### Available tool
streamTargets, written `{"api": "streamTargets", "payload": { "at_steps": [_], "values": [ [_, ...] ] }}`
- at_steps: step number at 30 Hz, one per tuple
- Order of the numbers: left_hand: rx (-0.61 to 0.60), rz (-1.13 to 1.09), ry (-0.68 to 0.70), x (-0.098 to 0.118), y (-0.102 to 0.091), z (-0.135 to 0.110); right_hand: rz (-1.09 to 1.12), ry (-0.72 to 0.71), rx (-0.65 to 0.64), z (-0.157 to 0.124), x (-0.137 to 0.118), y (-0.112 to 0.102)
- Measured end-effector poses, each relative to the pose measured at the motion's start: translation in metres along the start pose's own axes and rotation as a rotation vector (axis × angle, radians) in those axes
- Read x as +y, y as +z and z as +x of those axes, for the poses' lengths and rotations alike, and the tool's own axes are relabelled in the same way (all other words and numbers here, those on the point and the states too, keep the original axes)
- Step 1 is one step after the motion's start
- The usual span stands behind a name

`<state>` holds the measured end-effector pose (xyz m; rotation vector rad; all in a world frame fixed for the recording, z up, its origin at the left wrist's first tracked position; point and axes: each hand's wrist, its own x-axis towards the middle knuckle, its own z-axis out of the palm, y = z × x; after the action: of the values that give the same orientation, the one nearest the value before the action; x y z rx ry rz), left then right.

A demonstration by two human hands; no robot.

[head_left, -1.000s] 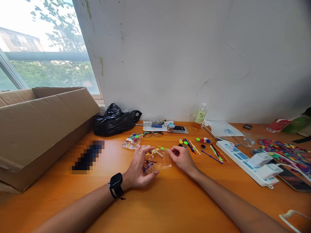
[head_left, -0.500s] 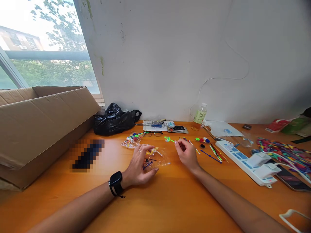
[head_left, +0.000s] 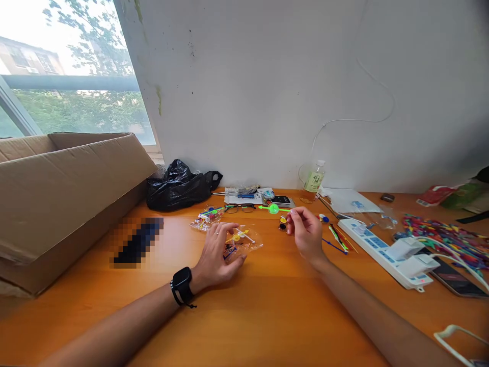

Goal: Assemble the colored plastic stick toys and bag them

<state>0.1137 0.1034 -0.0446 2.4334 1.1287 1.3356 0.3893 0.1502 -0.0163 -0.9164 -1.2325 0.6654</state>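
My left hand (head_left: 217, 252), with a black watch on its wrist, rests with fingers curved on a clear plastic bag (head_left: 244, 239) of small coloured sticks on the orange table (head_left: 267, 316). My right hand (head_left: 305, 232) is lifted a little to the right, thumb and fingers pinched on a green stick with a round green disc (head_left: 273, 208) that points left. Loose coloured sticks and round caps (head_left: 336, 237) lie just beyond the right hand. A second small bag of coloured pieces (head_left: 205, 218) lies behind the left hand.
A large open cardboard box (head_left: 64, 193) fills the left. A black plastic bag (head_left: 178, 186), glasses (head_left: 240, 208), a phone, a bottle (head_left: 314, 181) and papers line the wall. A white power strip (head_left: 385, 250) with plugs, a phone and a pile of coloured pieces (head_left: 446, 237) lie right.
My right hand drew a green disc stick out of the clear bag and carried it up and to the right. My left hand stayed on the bag.
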Motion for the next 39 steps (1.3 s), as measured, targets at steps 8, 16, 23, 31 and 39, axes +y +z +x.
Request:
{"api": "streamTargets", "payload": {
  "at_steps": [8,16,23,31,39],
  "values": [
    [0.057,0.097,-0.04,0.0,0.002,0.001,0.304,0.371,-0.196,-0.002,-0.015,0.006],
    [0.001,0.153,0.015,0.0,0.003,0.001,0.033,0.267,-0.331,-0.014,-0.01,0.009],
    [0.037,0.154,0.037,0.007,0.002,0.002,-0.2,0.061,-0.573,-0.039,-0.015,0.021],
    [0.014,0.152,0.117,0.008,0.004,-0.001,-0.179,0.084,-0.405,-0.054,-0.028,0.032],
    [-0.025,0.141,0.143,0.013,0.001,-0.001,-0.381,-0.118,-0.437,-0.069,-0.033,0.038]
  ]
}}
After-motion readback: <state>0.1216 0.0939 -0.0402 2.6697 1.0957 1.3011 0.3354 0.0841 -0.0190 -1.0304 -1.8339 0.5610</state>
